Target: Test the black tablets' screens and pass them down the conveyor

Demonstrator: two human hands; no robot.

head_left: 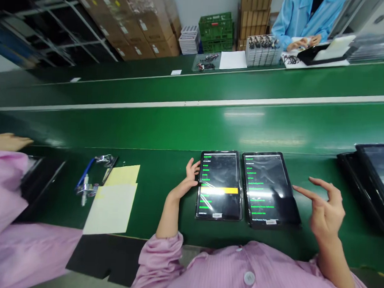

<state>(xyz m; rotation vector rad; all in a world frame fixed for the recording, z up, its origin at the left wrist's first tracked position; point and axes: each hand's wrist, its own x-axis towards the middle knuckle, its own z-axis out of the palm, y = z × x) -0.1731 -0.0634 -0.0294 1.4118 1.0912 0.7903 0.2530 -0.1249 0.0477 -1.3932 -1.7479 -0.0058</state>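
Left tablet [221,173] and right tablet [267,175] lie side by side on the bench [160,176]. Left hand [185,183]: grip loosely spread at the left tablet's left edge, clasping nothing; right hand [327,211]: grip part-open, empty. A sideways nudge could knock the tablets together.

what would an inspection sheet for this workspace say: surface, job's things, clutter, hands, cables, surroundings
Surface: green bench, tablets and papers on it.
Job's things: left tablet and right tablet side by side, screens lit with text; yellow bar on the left one.
Clutter: overlapping paper sheets, left; stacked tablets, far right.
Hands: left hand at left tablet's left edge; right hand pointing at right tablet's right edge, contact unclear.
Cables: nothing seen at the two lit tablets.
Surroundings: co-worker in blue, green crates, cardboard boxes.
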